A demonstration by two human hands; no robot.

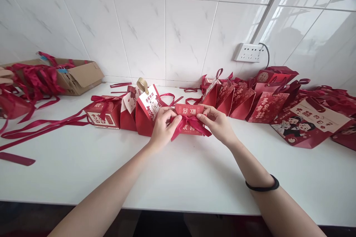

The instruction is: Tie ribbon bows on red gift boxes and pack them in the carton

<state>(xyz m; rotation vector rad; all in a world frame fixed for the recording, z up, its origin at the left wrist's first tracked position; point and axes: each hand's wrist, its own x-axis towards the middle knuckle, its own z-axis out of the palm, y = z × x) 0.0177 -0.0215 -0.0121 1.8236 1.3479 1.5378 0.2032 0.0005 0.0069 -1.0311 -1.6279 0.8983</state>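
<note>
In the middle of the white table [167,177] a small red gift box [191,130] with gold lettering stands between my hands. Dark red ribbon [187,119] is tied in a bow across it. My left hand [164,126] pinches the bow's left side between thumb and fingers. On the other side my right hand [218,124] pinches the bow's right loop, its fingers touching the box. A black band circles my right wrist. Just left of my left hand stands a red box with a white printed front and a gold loop handle [150,103].
More red boxes, one a ribboned box [102,113], stand to the left. Several red gift bags [264,105] line the right. At the far left are a cardboard carton [83,76], heaped ribbon [33,77] and another person's hand [5,76]. A power strip [249,52] hangs on the tiled wall.
</note>
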